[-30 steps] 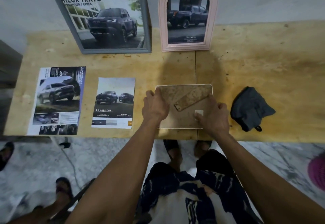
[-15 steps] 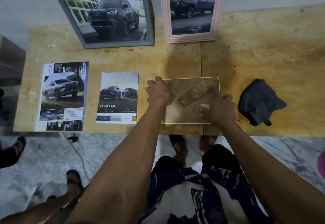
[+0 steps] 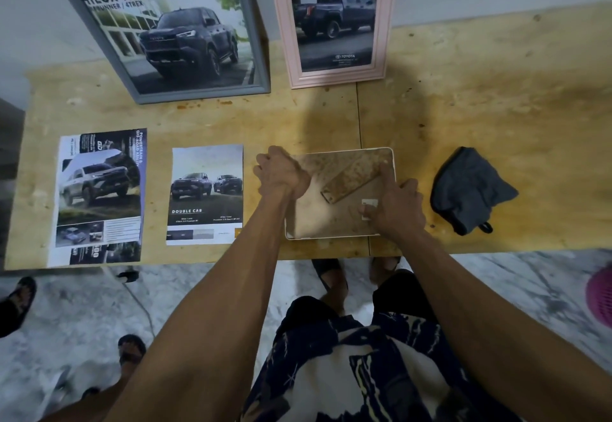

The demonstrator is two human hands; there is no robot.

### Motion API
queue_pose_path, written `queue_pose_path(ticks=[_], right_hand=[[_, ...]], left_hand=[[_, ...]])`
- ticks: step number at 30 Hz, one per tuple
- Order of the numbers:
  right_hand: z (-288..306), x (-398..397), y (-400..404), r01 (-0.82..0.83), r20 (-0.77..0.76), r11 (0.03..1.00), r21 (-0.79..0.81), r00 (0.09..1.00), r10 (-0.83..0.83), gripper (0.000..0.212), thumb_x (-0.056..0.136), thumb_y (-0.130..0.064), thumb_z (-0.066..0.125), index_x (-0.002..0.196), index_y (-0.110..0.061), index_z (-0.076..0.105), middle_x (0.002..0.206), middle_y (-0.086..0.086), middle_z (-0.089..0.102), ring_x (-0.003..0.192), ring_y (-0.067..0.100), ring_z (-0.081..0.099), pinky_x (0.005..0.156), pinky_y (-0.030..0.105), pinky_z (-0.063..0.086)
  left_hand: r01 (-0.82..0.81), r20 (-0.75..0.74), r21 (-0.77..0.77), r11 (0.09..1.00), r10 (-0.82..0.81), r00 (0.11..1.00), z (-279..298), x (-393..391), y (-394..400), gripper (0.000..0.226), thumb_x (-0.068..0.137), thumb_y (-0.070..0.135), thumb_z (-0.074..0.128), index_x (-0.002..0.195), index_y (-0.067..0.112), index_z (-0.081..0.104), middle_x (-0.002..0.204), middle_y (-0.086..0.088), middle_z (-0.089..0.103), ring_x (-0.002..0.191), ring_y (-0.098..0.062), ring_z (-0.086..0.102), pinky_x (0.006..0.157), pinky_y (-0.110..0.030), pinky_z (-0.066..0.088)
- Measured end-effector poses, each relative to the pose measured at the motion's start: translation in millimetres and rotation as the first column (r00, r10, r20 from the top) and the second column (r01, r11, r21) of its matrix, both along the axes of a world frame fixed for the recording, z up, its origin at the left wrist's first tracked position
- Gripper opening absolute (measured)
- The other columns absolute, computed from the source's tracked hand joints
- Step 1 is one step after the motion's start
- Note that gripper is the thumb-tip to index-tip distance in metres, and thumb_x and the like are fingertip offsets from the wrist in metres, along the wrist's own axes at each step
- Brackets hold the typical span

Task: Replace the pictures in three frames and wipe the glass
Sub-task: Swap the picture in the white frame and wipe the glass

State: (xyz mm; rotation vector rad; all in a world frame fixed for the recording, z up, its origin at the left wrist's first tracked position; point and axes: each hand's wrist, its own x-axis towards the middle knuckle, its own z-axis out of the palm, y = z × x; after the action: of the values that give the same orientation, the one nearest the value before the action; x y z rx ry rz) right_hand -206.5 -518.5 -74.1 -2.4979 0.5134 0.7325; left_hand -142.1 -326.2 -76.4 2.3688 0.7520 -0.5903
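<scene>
Both hands grip the white frame (image 3: 341,234), which lies face down near the table's (image 3: 463,107) front edge. Left hand (image 3: 281,175) curls over its upper left corner; right hand (image 3: 395,205) presses on its right side, fingers (image 3: 384,173) spread over the backing, thumb beside a small white tab (image 3: 369,203). The brown stand flap (image 3: 352,178) lies diagonally on the backing.

Count: three frames, namely the white one, a grey frame (image 3: 261,57) and a pink arched frame (image 3: 284,24), the last two leaning on the wall. Two loose prints: a large brochure sheet (image 3: 99,196) at far left and a smaller sheet (image 3: 205,193) just left of the left hand. One dark grey cloth (image 3: 470,190), right of the white frame, apart from it.

Versus 0.5 s ago: grip placement unchanged; the white frame sits in the same spot between smaller sheet and cloth.

Legible text: grey frame "HILUX TRAVO", second line partly readable "RUNNER / 4TREX"; pink arched frame "TOYOTA"; smaller sheet "DOUBLE CAB"; brochure "POWERTRAIN &". Finer print unreadable.
</scene>
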Motion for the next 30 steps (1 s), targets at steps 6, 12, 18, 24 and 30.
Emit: queue_pose_path(ticks=[6,12,18,24,30], right_hand=[[2,-1,-1,0.000,-0.003,0.999,0.032,1.000,0.000,0.084,0.084,-0.034,0.073,0.145,-0.039,0.015,0.129,0.014,0.029,0.115,0.038,0.037,0.072,0.045,0.038],[3,-1,-1,0.012,-0.002,0.999,0.049,1.000,-0.012,0.084,0.084,-0.033,0.073,0.145,-0.039,0.016,0.132,0.015,0.028,0.118,0.037,0.035,0.073,0.045,0.037],[2,-1,-2,0.012,0.000,0.999,0.041,1.000,-0.012,0.083,0.085,-0.030,0.072,0.145,-0.040,0.015,0.130,0.015,0.028,0.116,0.037,0.035,0.072,0.045,0.037],[2,-1,-1,0.011,-0.006,0.999,0.038,1.000,-0.011,0.087,0.085,-0.030,0.072,0.146,-0.041,0.012,0.130,0.014,0.028,0.115,0.036,0.036,0.072,0.044,0.036],[3,-2,-3,-0.026,-0.014,0.999,0.044,1.000,0.027,0.088,0.085,-0.033,0.072,0.147,-0.038,0.010,0.134,0.016,0.026,0.119,0.039,0.033,0.080,0.046,0.039]], left_hand=[[-0.136,0.138,-0.093,0.986,0.148,0.979,-5,-8,1,0.060,0.066,0.029,0.090,0.108,0.018,0.048,0.116,-0.007,0.056,0.110,-0.028,0.055,0.094,-0.044,0.053],[-0.312,0.056,-0.196,0.930,0.329,0.943,-5,-6,7,0.052,0.059,0.028,0.095,0.092,0.012,0.059,0.099,-0.004,0.070,0.096,-0.025,0.069,0.085,-0.039,0.060],[-0.240,-0.134,-0.210,0.948,0.215,0.967,2,-7,20,0.042,0.072,0.027,0.085,0.102,0.003,0.070,0.106,-0.009,0.071,0.095,-0.027,0.067,0.091,-0.041,0.057],[-0.206,-0.060,-0.206,0.957,0.198,0.978,-2,-60,20,0.037,0.069,0.036,0.089,0.072,0.011,0.063,0.082,-0.005,0.074,0.082,-0.024,0.069,0.077,-0.035,0.058],[-0.166,-0.034,-0.173,0.971,0.163,0.986,-12,-59,22,0.036,0.066,0.036,0.089,0.068,0.014,0.060,0.077,-0.005,0.074,0.080,-0.025,0.072,0.079,-0.042,0.060]])
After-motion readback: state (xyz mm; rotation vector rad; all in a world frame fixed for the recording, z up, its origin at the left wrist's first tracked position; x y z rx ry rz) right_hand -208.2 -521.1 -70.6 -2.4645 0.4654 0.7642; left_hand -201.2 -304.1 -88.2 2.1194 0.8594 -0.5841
